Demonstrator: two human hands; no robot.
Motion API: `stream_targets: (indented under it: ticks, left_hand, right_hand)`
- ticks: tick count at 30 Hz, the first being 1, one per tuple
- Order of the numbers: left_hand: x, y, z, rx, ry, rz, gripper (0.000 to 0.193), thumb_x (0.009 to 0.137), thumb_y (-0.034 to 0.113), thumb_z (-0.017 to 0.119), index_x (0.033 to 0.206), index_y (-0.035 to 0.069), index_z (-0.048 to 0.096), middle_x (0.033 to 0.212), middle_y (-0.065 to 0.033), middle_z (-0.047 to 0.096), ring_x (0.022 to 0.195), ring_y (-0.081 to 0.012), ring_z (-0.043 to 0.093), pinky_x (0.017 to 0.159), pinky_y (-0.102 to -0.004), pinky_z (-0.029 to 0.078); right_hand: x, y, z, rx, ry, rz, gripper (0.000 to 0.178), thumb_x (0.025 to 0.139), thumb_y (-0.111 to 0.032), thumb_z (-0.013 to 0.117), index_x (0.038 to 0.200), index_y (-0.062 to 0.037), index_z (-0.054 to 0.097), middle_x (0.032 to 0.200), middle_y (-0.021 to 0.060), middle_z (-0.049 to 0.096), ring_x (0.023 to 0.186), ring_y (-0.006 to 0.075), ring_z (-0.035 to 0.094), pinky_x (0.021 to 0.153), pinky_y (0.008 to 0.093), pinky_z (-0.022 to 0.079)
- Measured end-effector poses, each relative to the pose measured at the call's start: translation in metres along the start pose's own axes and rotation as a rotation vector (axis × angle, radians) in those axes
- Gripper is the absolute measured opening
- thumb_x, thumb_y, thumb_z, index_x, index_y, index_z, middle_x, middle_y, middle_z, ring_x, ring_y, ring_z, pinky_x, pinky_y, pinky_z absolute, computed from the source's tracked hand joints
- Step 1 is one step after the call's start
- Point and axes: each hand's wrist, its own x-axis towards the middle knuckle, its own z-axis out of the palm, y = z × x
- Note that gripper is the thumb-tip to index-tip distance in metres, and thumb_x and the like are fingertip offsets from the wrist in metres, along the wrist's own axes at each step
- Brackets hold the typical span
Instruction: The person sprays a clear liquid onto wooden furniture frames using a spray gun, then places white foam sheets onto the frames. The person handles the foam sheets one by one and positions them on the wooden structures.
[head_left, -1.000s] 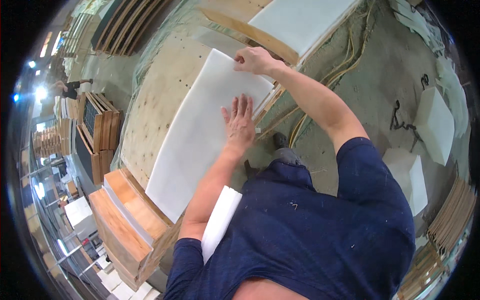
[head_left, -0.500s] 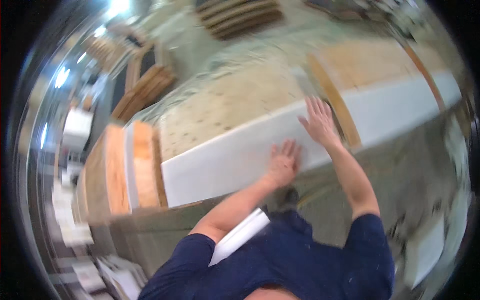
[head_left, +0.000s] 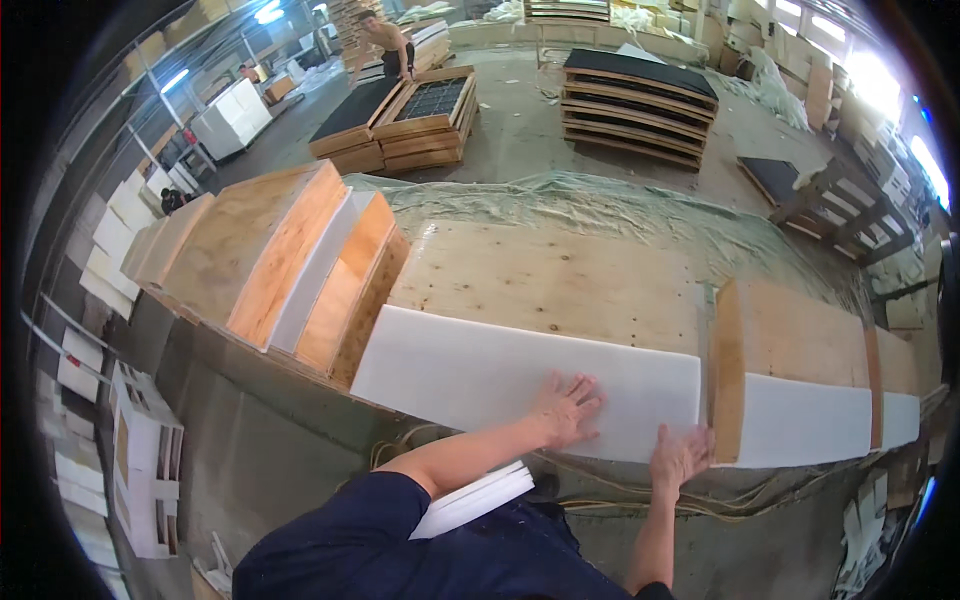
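A white foam sheet point(head_left: 500, 365) covers the front face of a wooden box point(head_left: 550, 275) that lies before me. My left hand point(head_left: 567, 410) rests on the sheet right of its middle, fingers spread. At the sheet's lower right corner is my right hand point(head_left: 683, 455), its fingers apart and slightly blurred, beside the gap to a neighbouring wooden box point(head_left: 800, 330). That box also has white foam point(head_left: 805, 420) on its front. A stack of white foam pieces point(head_left: 475, 503) is tucked under my left arm.
More wooden boxes point(head_left: 265, 250) stand in the row at left. Thin plastic film point(head_left: 560, 200) lies behind the row. Stacked frames point(head_left: 640, 105) and a person point(head_left: 388, 45) beside other frames point(head_left: 420, 110) are farther back. Cords point(head_left: 640, 490) run along the floor below the row.
My right hand has moved from the sheet's upper right part down to its lower right corner. My left hand stays on the sheet. The head view has swung, showing more of the room.
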Motion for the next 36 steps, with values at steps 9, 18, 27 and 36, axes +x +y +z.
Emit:
stream_targets:
  ticks: [9, 18, 27, 36]
  left_hand:
    - [-0.014, -0.032, 0.014, 0.022, -0.006, 0.291, 0.078, 0.087, 0.068, 0.039, 0.149, 0.022, 0.028, 0.158, -0.0103, 0.012, 0.146, -0.0297, 0.007, 0.114, -0.0609, 0.000]
    - [-0.058, -0.101, 0.040, 0.044, 0.088, 0.356, 0.072, 0.089, 0.064, 0.040, 0.148, 0.025, 0.030, 0.157, -0.0096, 0.018, 0.146, -0.0280, 0.013, 0.114, -0.0600, 0.002]
    - [-0.136, -0.193, 0.040, 0.046, 0.116, 0.351, 0.069, 0.090, 0.057, 0.047, 0.148, 0.024, 0.031, 0.157, -0.0085, 0.020, 0.145, -0.0278, 0.017, 0.113, -0.0610, 0.010]
    - [-0.192, -0.291, 0.075, 0.225, 0.412, 0.308, 0.070, 0.082, 0.062, 0.049, 0.141, 0.026, 0.039, 0.148, -0.0065, 0.038, 0.136, -0.0265, 0.036, 0.105, -0.0631, 0.025]
  right_hand:
    - [0.014, 0.008, 0.092, 0.579, 0.525, 0.199, 0.084, 0.096, -0.063, 0.016, 0.150, 0.0010, 0.004, 0.158, 0.0195, 0.000, 0.147, 0.0305, -0.005, 0.114, 0.0534, -0.003]
    - [-0.043, -0.077, 0.125, 0.431, 0.549, 0.080, 0.090, 0.093, -0.066, 0.019, 0.150, 0.0016, 0.003, 0.157, 0.0210, -0.003, 0.146, 0.0320, -0.007, 0.114, 0.0522, -0.008]
    - [-0.113, -0.166, 0.137, 0.217, 0.546, -0.064, 0.082, 0.096, -0.057, 0.024, 0.148, 0.0051, 0.013, 0.156, 0.0240, 0.009, 0.146, 0.0342, 0.003, 0.114, 0.0530, -0.005]
    - [-0.150, -0.209, 0.159, 0.147, 0.561, -0.329, 0.073, 0.094, -0.054, 0.040, 0.140, 0.0022, 0.040, 0.146, 0.0229, 0.037, 0.139, 0.0385, 0.027, 0.115, 0.0525, 0.005]
